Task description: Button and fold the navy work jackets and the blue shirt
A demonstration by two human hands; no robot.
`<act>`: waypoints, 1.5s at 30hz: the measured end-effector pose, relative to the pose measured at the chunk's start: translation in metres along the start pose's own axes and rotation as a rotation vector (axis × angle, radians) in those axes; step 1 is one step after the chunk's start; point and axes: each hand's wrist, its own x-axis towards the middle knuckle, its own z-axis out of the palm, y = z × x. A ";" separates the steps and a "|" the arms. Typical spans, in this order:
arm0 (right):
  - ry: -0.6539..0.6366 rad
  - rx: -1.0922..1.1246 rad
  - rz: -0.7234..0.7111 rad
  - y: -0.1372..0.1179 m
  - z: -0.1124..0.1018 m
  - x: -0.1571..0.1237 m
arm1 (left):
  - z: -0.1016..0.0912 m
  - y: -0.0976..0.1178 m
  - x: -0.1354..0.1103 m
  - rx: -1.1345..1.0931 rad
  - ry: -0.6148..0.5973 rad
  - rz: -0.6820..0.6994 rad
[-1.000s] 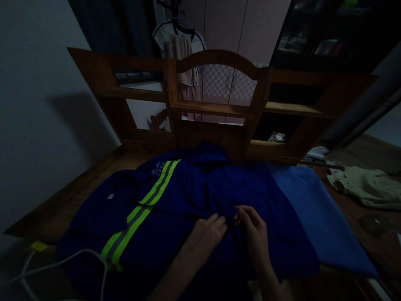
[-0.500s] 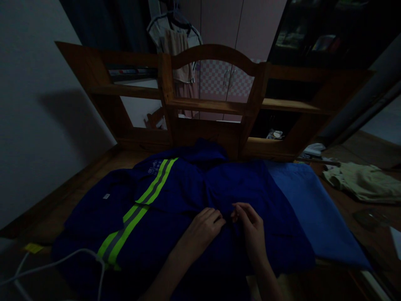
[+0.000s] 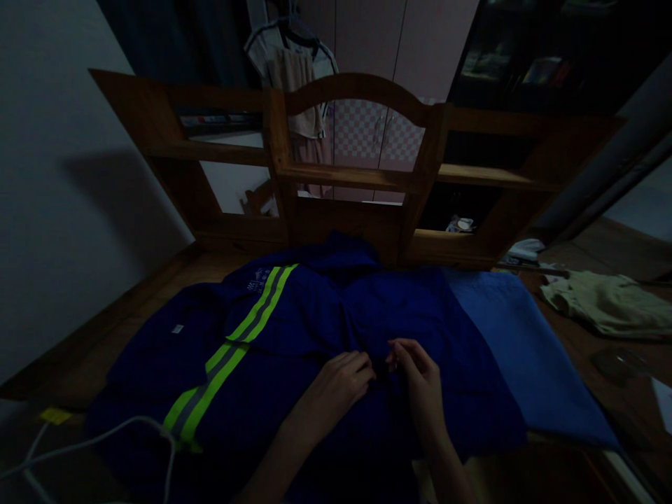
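A dark blue work jacket with yellow-green and grey reflective stripes lies spread out in front of me. My left hand rests on its lower part, with the fingers curled down and closed on the cloth. Just to the right, my right hand has its thumb and fingers pinched together close above the same cloth. Whatever sits in that pinch is too small and dark to make out. A narrow dark gap separates the fingertips of both hands.
Lighter blue cloth sticks out at the jacket's right. A wooden shelf frame stands behind. A white cable loops at lower left. Pale green clothing and a clear glass-like object lie on the right.
My left hand has shifted slightly left and down, its fingers a bit more curled. My right hand keeps its pinch in nearly the same place. The jacket looks unchanged.
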 end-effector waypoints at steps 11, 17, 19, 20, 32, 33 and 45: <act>0.012 -0.004 -0.004 -0.001 0.001 0.000 | 0.002 0.003 -0.001 0.166 0.058 0.134; 0.017 -0.002 -0.013 0.000 0.002 -0.001 | 0.008 0.000 -0.002 0.170 0.088 0.121; 0.010 0.000 -0.013 0.000 0.002 -0.001 | 0.008 -0.001 -0.003 0.156 0.086 0.096; 0.006 0.002 -0.013 0.000 0.001 -0.001 | 0.007 -0.001 -0.003 0.149 0.081 0.084; 0.018 0.011 -0.009 0.001 0.001 -0.001 | 0.004 0.009 -0.006 -0.008 0.144 -0.035; 0.021 0.012 -0.010 0.001 0.002 -0.001 | 0.003 0.008 -0.006 -0.033 0.157 -0.043; 0.022 0.002 -0.002 -0.001 0.002 -0.001 | 0.013 0.000 -0.007 -0.172 0.256 -0.073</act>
